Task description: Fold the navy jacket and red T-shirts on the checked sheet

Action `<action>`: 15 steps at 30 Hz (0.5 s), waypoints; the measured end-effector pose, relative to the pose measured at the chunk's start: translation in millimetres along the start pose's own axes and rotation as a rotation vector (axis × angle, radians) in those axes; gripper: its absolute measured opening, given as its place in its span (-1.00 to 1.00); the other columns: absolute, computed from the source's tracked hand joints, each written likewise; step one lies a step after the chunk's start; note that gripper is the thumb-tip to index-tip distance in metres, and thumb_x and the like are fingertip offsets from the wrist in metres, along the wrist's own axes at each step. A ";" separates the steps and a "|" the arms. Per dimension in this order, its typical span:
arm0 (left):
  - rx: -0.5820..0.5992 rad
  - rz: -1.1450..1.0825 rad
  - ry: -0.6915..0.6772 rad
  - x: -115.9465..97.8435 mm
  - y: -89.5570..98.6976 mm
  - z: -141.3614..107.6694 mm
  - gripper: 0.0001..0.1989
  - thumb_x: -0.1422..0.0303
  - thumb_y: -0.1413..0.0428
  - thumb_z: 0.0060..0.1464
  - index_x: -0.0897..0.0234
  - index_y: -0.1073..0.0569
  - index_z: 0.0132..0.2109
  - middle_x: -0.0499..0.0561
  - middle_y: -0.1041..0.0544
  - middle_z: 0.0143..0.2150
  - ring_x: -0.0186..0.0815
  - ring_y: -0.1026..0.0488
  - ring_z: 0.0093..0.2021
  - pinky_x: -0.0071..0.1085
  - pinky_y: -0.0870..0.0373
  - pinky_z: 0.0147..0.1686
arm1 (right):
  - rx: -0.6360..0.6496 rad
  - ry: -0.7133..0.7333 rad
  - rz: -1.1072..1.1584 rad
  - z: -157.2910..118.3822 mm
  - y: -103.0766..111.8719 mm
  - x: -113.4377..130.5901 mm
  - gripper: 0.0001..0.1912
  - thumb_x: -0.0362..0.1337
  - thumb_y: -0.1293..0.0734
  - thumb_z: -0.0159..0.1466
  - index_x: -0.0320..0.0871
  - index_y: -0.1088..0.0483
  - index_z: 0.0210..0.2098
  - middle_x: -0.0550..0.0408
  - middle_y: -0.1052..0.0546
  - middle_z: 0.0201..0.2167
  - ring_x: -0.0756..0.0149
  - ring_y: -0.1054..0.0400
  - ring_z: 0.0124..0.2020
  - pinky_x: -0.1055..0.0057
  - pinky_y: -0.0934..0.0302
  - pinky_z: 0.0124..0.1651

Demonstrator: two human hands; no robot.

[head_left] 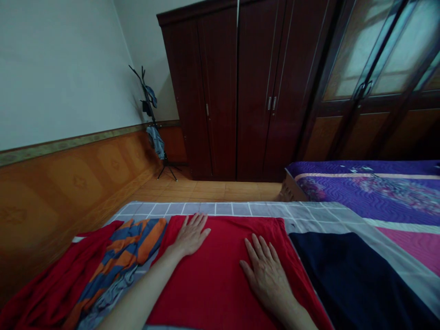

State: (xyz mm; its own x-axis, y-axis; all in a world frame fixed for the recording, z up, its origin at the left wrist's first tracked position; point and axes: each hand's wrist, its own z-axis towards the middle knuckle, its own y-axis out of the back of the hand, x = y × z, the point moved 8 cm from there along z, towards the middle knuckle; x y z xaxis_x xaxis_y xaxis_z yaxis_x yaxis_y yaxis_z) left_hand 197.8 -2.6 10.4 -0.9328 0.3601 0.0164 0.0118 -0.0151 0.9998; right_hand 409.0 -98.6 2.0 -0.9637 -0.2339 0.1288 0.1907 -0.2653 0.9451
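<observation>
- The left hand point(192, 236) lies open, palm down, near the 11 o'clock edge of the red cloth point(220, 270).
- The right hand point(268, 275) is open too, fingers a little apart, flat on the cloth's 3 o'clock side.
- That red cloth is spread over a checked sheet point(240, 209), straight in front of the person.
- At 9 o'clock, rumpled red, orange-and-blue and grey clothes point(118, 252).
- At 3 o'clock, a dark blue cloth point(350, 270).
- Farther off: coat stand point(148, 98) at 11, wardrobe point(220, 101) at 12, purple bedspread point(371, 188) at 2.

Grey checked sheet point(309, 216) under red, striped and navy clothes point(213, 279)
</observation>
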 end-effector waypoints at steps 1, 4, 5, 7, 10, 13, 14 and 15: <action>-0.005 0.017 0.035 18.3 3.1 -2.6 -0.42 0.11 0.29 0.29 0.26 0.01 0.35 0.03 0.01 0.37 -0.17 0.12 0.37 -0.01 0.19 0.29 | 0.013 -0.005 -0.002 0.3 0.6 0.2 -0.39 0.02 -0.12 0.31 -0.20 -0.19 0.24 -0.16 -0.14 0.27 -0.06 0.03 0.29 -0.06 0.13 0.27; -0.032 0.048 0.141 54.3 14.4 -14.9 -0.43 0.17 0.23 0.28 0.39 -0.07 0.32 0.18 -0.03 0.35 -0.02 0.14 0.36 0.13 0.30 0.26 | 0.050 -0.014 -0.018 1.0 3.0 2.0 -0.38 0.01 -0.11 0.32 -0.21 -0.18 0.24 -0.17 -0.13 0.28 -0.06 0.05 0.30 -0.04 0.13 0.27; -0.046 0.054 0.143 56.7 17.3 -20.1 -0.42 0.16 0.23 0.28 0.40 -0.06 0.33 0.18 -0.01 0.36 -0.02 0.16 0.37 0.13 0.33 0.26 | 0.060 -0.015 -0.026 1.1 3.9 2.8 -0.38 0.01 -0.11 0.32 -0.21 -0.17 0.24 -0.17 -0.13 0.28 -0.05 0.05 0.30 -0.03 0.13 0.27; -0.085 0.052 0.080 47.6 19.9 -31.6 -0.42 0.14 0.25 0.29 0.32 -0.01 0.35 0.09 0.05 0.38 -0.09 0.20 0.38 0.06 0.33 0.28 | 0.070 -0.011 -0.040 1.2 5.0 4.1 -0.38 0.01 -0.11 0.32 -0.21 -0.16 0.25 -0.17 -0.12 0.28 -0.05 0.06 0.30 -0.02 0.14 0.27; -0.111 0.019 -0.019 25.2 12.6 -47.7 -0.41 0.09 0.26 0.28 0.23 0.02 0.35 -0.01 0.05 0.38 -0.14 0.17 0.38 0.02 0.25 0.29 | 0.073 -0.002 -0.057 1.2 4.6 3.6 -0.38 0.01 -0.10 0.32 -0.21 -0.16 0.25 -0.16 -0.11 0.29 -0.04 0.07 0.31 -0.01 0.14 0.27; -0.100 -0.019 0.006 18.8 1.5 -55.2 -0.42 0.08 0.25 0.28 0.26 -0.05 0.34 0.03 -0.01 0.37 -0.12 0.12 0.37 0.02 0.19 0.29 | 0.088 -0.011 -0.070 1.8 4.4 2.1 -0.39 0.00 -0.11 0.32 -0.21 -0.15 0.26 -0.14 -0.11 0.29 -0.04 0.09 0.31 -0.02 0.15 0.27; -0.106 -0.028 0.013 18.7 0.0 -56.0 -0.42 0.09 0.24 0.28 0.26 -0.06 0.33 0.03 -0.02 0.37 -0.12 0.11 0.37 0.02 0.18 0.29 | 0.101 -0.026 -0.071 2.4 5.2 2.8 -0.38 -0.01 -0.12 0.32 -0.22 -0.15 0.26 -0.15 -0.10 0.29 -0.05 0.09 0.31 -0.02 0.16 0.28; -0.112 -0.033 0.014 19.0 -0.6 -56.1 -0.42 0.09 0.23 0.28 0.27 -0.06 0.33 0.04 -0.02 0.37 -0.12 0.11 0.37 0.03 0.19 0.29 | 0.121 -0.043 -0.067 3.3 6.3 5.5 -0.38 -0.02 -0.13 0.32 -0.23 -0.14 0.26 -0.16 -0.10 0.29 -0.05 0.10 0.31 -0.03 0.17 0.28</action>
State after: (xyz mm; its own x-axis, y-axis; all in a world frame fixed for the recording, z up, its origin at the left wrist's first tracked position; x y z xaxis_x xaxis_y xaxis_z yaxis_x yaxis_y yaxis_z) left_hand 159.9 -48.1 9.6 -0.9370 0.3488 -0.0179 -0.0589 -0.1074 0.9925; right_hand 404.2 -98.4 9.7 -0.9811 -0.1785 0.0749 0.1047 -0.1640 0.9809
